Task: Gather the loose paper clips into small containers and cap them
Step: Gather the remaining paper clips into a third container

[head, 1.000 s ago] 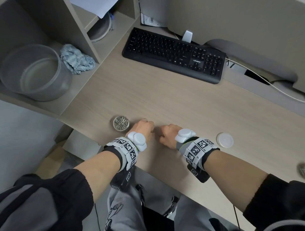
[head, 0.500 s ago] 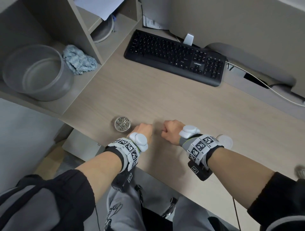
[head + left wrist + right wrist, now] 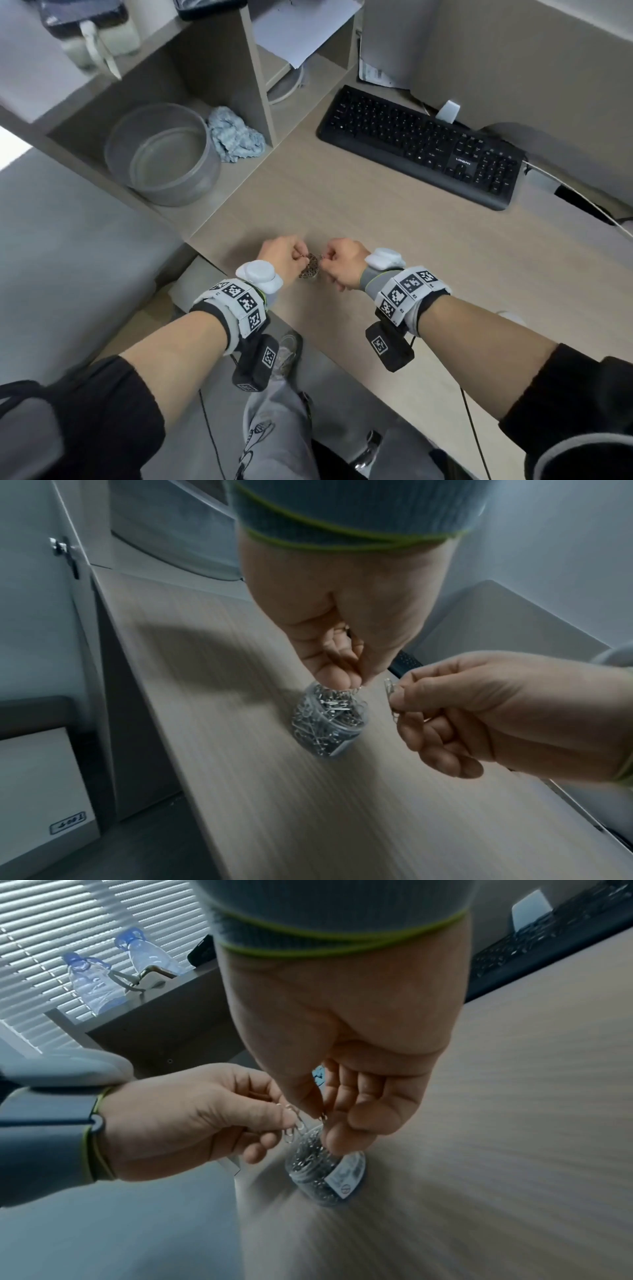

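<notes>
Standing upright near the desk's (image 3: 376, 240) front edge, the small jar (image 3: 329, 721) (nearly full, uncapped) is flanked by both hands. Paper clips (image 3: 294, 1127) are pinched by the left hand (image 3: 281, 257) directly over its mouth; more are pinched by the right hand (image 3: 344, 262), just beside it.

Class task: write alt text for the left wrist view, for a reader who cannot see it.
Two hands meet over a small clear plastic jar full of silver paper clips, standing uncapped on a pale wood-grain desk. The left hand pinches clips at the jar's mouth; the right hand pinches more clips beside it.
</notes>
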